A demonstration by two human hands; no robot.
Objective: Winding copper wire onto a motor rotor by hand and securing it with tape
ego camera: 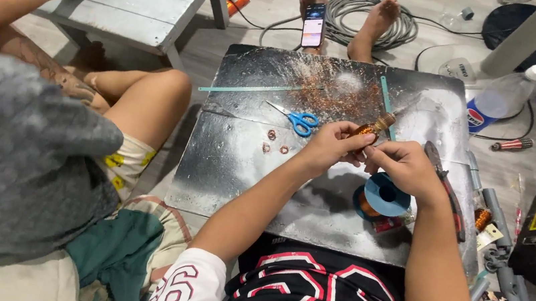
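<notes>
Scuffed metal bench (233, 160) at centre frame, left hand (332, 146) and right hand (407, 168) fingers pinching a copper wire coil (374, 126), blue scissors (298, 120) just left, blue spool (383, 199) below.

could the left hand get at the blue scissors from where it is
Probably yes. The scissors lie in the open on the metal sheet, just beyond the left hand, with nothing between them. But both hands grip the copper coil, so the left would have to let go first.
</notes>
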